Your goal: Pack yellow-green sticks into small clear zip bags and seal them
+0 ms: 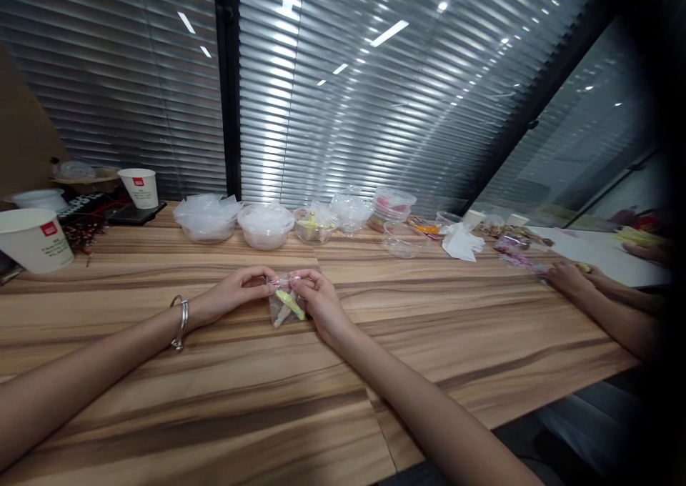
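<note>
A small clear plastic bag (282, 317) is held over the wooden table between my two hands. Inside it show a yellow-green piece and a paler piece, whose kind I cannot make out. My left hand (240, 293) pinches the bag's top left corner between thumb and fingers. On the opposite corner, my right hand (320, 304) is closed in a pinch too. A silver bracelet circles my left wrist. Behind the bag, a clear tub (315, 227) with yellow-green pieces stands beside a tub of clear bags (265, 227).
Another bag-filled tub (208, 221), an open clear container (404, 241) and a white tissue (461, 243) line the table's back. Paper cups (35, 239) and a dark phone (136, 213) sit at left. At right, another person's hands (571, 279) work over the table (455, 321).
</note>
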Demonstrator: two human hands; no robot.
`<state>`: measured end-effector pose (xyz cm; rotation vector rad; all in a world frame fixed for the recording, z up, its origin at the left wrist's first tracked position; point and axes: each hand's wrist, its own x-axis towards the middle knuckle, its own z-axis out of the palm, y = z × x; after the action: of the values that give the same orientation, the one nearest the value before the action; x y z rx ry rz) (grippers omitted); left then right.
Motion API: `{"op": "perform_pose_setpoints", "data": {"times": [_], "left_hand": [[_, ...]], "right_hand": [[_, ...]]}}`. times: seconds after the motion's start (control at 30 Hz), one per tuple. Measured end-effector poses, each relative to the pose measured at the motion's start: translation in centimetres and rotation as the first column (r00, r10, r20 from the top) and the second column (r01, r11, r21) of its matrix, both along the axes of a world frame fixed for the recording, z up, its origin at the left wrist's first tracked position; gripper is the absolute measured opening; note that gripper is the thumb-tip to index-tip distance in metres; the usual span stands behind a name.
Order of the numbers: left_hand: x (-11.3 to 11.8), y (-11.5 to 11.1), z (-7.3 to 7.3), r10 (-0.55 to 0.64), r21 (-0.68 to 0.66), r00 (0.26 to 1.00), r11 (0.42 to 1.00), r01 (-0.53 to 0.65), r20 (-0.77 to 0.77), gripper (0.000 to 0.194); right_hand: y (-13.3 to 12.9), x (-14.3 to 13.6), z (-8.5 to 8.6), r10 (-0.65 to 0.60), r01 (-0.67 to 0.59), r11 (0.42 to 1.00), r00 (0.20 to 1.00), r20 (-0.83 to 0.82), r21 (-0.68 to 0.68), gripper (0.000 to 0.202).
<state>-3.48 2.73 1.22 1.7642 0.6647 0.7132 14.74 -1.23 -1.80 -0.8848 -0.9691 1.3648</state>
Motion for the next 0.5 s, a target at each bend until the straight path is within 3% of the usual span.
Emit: {"op": "perform_pose_setpoints", "data": {"times": [0.33,0.5], "left_hand": [[-0.1,0.8,-1.4,0.082,0.032,0.996,0.996,-0.083,0.038,0.022],[0.0,0.4,-1.1,0.135,-0.056,0.982,0.990,-0.129,0.129,0.032]], "right_hand": [[-0.5,-0.5,0.5,0.001,0.000,1.000,0.999,0.054,-0.009,0.022],[-0.7,-0.7,0.8,-0.022,0.023,1.000,0.998,0.064,-0.010,0.023]]}}
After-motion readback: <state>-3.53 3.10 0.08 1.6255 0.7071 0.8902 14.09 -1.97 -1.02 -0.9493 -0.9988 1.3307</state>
